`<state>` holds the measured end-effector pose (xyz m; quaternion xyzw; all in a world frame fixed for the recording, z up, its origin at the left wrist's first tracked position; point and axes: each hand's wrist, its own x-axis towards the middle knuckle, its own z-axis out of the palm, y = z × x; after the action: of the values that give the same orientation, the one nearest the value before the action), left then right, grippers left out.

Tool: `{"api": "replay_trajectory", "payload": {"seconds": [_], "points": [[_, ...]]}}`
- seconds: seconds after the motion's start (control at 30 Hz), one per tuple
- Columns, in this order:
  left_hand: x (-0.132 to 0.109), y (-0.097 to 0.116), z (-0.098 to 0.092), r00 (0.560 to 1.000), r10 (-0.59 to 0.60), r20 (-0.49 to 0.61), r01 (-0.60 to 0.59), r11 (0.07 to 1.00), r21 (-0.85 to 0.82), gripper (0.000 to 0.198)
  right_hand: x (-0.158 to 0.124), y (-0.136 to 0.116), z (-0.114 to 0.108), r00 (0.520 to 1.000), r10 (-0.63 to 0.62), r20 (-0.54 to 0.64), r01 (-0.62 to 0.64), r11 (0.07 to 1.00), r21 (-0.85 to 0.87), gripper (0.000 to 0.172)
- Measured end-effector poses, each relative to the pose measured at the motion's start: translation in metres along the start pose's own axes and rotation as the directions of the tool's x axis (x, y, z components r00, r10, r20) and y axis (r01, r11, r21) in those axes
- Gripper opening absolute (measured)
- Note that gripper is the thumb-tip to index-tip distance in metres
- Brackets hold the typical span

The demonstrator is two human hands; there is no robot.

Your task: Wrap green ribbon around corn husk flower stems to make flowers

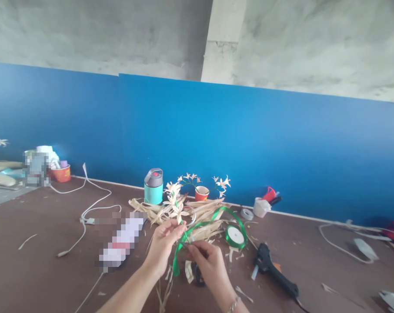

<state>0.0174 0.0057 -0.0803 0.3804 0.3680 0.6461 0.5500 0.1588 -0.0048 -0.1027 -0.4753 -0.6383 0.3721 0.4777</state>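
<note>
A spray of pale cream handmade flowers (173, 191) on a green stem stands upright in front of me. My left hand (166, 239) pinches the stem just under the lowest bloom. Lower down, my right hand (208, 261) is closed, thumb and fingers together at the stem's bottom end. A small dark tip shows at those fingertips; what it belongs to is unclear. Green ribbon (175, 263) hangs beside the stem and loops back to its spool (235, 235) on the right. Under my right hand, a black curved object (199, 276) is partly hidden.
Dry husk strips (151, 209) lie behind my hands. A turquoise flask (153, 191) and a paper cup (202, 194) with flowers stand at the back. To the right are a black glue gun (275, 269), tape (247, 214) and a white cup (261, 208). White cables (86, 213) cross the left.
</note>
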Motion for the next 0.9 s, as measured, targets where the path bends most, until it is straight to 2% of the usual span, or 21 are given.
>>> {"api": "replay_trajectory", "payload": {"seconds": [0.17, 0.27, 0.4, 0.53, 0.6, 0.73, 0.9], "points": [[0.0022, -0.0021, -0.0021, 1.0, 0.007, 0.004, -0.007, 1.0, 0.005, 0.015, 0.0008, 0.0021, 0.0014, 0.997, 0.071, 0.027, -0.075, 0.978, 0.195, 0.031], [0.0023, -0.0025, -0.0025, 1.0, 0.011, 0.003, -0.011, 1.0, 0.016, 0.014, -0.0004, 0.0039, 0.0029, 0.997, 0.074, 0.008, -0.074, 0.971, 0.227, 0.028], [0.0011, 0.0, 0.0001, 1.0, 0.001, 0.026, -0.003, 0.999, 0.042, 0.015, -0.0014, 0.0051, 0.0028, 0.999, 0.033, -0.017, -0.03, 0.986, 0.166, 0.018], [0.0005, 0.0014, 0.0039, 0.996, -0.038, 0.075, 0.02, 0.973, 0.231, 0.016, -0.0004, 0.0034, 0.0002, 0.999, -0.023, -0.042, 0.025, 0.997, 0.07, 0.014], [0.0006, 0.0005, 0.0044, 0.997, -0.044, 0.067, 0.021, 0.95, 0.312, 0.017, 0.0004, 0.0026, -0.0014, 0.997, -0.043, -0.058, 0.045, 0.998, 0.034, 0.015], [0.0008, -0.0024, 0.0026, 0.999, -0.037, 0.031, 0.023, 0.932, 0.362, 0.02, 0.0014, 0.0031, -0.0032, 0.993, -0.056, -0.107, 0.054, 0.998, -0.019, 0.017], [0.0017, -0.0045, 0.0002, 1.0, -0.003, -0.008, 0.006, 0.908, 0.419, 0.022, 0.0, 0.0012, -0.0018, 0.991, -0.105, -0.087, 0.097, 0.991, -0.09, 0.012]]}}
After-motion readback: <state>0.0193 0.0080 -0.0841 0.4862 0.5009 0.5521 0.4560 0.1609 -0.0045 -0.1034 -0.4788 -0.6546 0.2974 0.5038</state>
